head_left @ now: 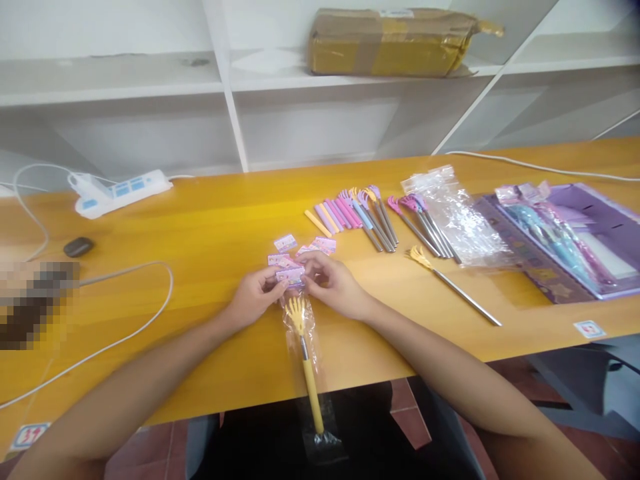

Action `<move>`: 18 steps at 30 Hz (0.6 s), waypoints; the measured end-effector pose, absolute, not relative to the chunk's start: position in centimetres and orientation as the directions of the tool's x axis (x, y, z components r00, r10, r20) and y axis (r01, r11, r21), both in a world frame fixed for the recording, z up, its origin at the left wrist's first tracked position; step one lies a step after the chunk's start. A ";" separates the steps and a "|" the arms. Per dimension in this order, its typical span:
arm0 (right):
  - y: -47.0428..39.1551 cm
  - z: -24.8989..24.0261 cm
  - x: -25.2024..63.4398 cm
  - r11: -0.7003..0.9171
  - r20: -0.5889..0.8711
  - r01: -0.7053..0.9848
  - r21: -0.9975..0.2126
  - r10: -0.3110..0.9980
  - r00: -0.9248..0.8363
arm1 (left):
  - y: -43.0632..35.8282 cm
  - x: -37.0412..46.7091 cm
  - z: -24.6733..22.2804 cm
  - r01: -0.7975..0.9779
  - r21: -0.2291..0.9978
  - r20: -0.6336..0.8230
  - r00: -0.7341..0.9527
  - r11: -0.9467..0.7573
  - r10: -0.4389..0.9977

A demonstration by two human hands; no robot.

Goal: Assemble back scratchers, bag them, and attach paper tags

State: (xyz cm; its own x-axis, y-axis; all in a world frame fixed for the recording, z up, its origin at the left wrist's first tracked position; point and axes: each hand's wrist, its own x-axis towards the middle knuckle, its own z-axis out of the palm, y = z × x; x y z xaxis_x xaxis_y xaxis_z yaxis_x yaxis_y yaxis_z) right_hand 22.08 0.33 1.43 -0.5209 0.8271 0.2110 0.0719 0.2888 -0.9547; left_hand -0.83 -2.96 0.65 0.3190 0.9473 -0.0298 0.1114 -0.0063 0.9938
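A small printed card (290, 277) is pinched between my left hand (257, 293) and my right hand (334, 283), at the top of a clear plastic bag (313, 327). Inside the bag lies a yellow hand-shaped scratcher (313, 393) with a yellow handle; its lower end reaches past the table's front edge. More printed cards (285, 243) lie just beyond my fingers. Coloured tubes (327, 217) and several scratchers with metal rods (383, 220) are laid out further back. One yellow-headed scratcher (460, 291) lies apart on the right.
Clear empty bags (460, 220) lie right of the scratchers, beside a purple box (557, 280) holding bagged items. A power strip (123, 193), white cables (165, 293) and a black object (79, 247) are on the left. A taped carton (390, 43) sits on the shelf.
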 end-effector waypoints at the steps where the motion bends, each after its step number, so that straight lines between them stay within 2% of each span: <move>1: 0.4 1.4 22.1 0.281 0.209 0.066 -0.957 0.835 -0.510 | -2.9 -0.9 0.6 0.104 0.995 -0.030 0.326 -0.004 0.945; 9: 0.1 1.7 21.8 0.050 0.053 -0.019 -0.999 0.886 -0.461 | -3.0 -0.8 1.1 0.086 0.996 -0.066 0.389 0.035 0.919; 14: 0.5 1.6 21.8 0.022 0.059 -0.095 -0.995 0.915 -0.400 | -3.2 -0.9 1.4 0.130 0.988 -0.126 0.426 0.077 0.896; 18: 0.8 1.5 22.0 -0.016 0.038 -0.113 -0.993 0.888 -0.459 | -2.6 -1.0 1.0 -0.063 0.992 -0.083 0.364 0.114 0.928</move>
